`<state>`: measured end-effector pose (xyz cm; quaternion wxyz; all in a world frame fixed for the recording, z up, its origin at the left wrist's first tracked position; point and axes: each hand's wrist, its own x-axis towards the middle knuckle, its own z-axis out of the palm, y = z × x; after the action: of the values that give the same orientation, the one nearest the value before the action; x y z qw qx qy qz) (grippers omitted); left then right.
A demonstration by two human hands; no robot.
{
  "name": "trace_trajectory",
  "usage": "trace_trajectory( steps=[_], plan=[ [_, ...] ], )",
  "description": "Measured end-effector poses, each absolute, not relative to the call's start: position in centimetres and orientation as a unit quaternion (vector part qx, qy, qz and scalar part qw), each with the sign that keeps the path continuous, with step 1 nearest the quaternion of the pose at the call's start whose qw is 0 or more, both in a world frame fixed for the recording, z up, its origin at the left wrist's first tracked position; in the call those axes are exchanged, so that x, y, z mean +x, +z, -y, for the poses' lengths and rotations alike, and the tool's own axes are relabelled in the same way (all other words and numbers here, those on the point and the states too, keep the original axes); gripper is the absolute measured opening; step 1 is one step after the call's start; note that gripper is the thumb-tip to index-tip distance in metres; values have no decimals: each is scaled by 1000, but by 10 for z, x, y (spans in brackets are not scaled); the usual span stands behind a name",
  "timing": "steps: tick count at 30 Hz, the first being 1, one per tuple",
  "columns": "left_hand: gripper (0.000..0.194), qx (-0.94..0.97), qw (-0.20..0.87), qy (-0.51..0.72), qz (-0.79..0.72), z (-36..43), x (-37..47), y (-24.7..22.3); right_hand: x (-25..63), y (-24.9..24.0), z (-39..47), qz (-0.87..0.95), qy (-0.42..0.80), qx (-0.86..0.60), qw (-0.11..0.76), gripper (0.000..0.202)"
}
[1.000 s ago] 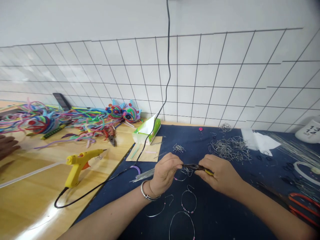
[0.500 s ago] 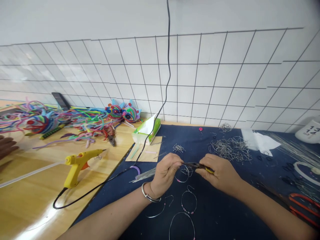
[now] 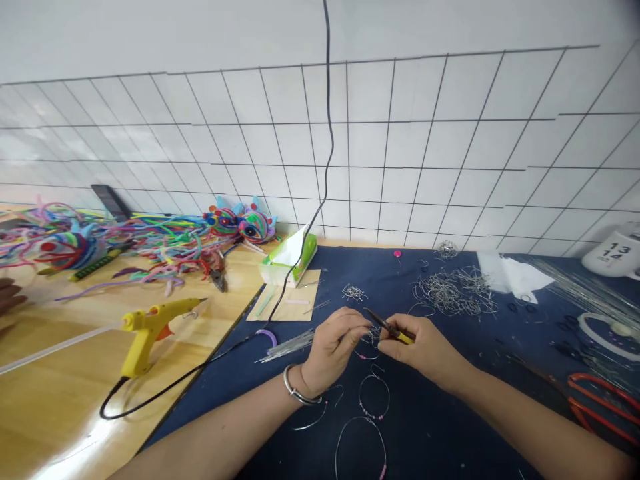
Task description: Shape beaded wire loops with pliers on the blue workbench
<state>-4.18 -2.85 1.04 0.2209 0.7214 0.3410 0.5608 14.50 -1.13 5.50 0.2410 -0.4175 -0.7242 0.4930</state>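
Observation:
My right hand [image 3: 417, 347] is closed around pliers [image 3: 393, 329] with yellow grips, their dark jaws pointing up and left. Just left of it, my left hand [image 3: 337, 347] is pinched, its fingertips close to the pliers; what it holds is too small to make out. Below the hands, a wire ring with pink beads [image 3: 374, 398] and a larger wire ring [image 3: 361, 448] lie on the dark blue cloth [image 3: 425, 427]. A curved wire piece [image 3: 313, 422] rests near my left wrist. Small wire pieces [image 3: 372, 337] show behind my fingertips.
Tangled wire pieces [image 3: 455, 291] lie beyond my right hand, and red-handled scissors [image 3: 600, 400] at the right. Straight wires [image 3: 287, 347], a tissue box [image 3: 290, 260] and a yellow glue gun [image 3: 155, 333] are to the left. Another person's hand [image 3: 10, 295] shows at the left edge.
The pliers have moved away from my left fingertips and now point more steeply upward. My right hand has turned and shifted slightly left. The whole view has shifted a little.

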Motion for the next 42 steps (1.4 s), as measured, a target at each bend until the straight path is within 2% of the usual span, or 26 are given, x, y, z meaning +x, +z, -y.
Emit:
trace_trajectory(
  steps=[7,12,19,37,42],
  plan=[
    [13,596,449,540,-390,33,-35,15,148,51,9,736,449,-429,267,6],
    [18,579,514,509,-375,29,-34,17,151,47,4,753,398,-446,277,6],
    [19,667,419,445,-427,21,-37,21,158,38,4,756,361,-466,283,7],
    [12,797,274,397,-364,22,-32,10,169,22,33,739,353,-494,293,6],
    [10,799,207,422,-374,18,-38,10,180,18,19,811,229,-438,314,10]
  ],
)
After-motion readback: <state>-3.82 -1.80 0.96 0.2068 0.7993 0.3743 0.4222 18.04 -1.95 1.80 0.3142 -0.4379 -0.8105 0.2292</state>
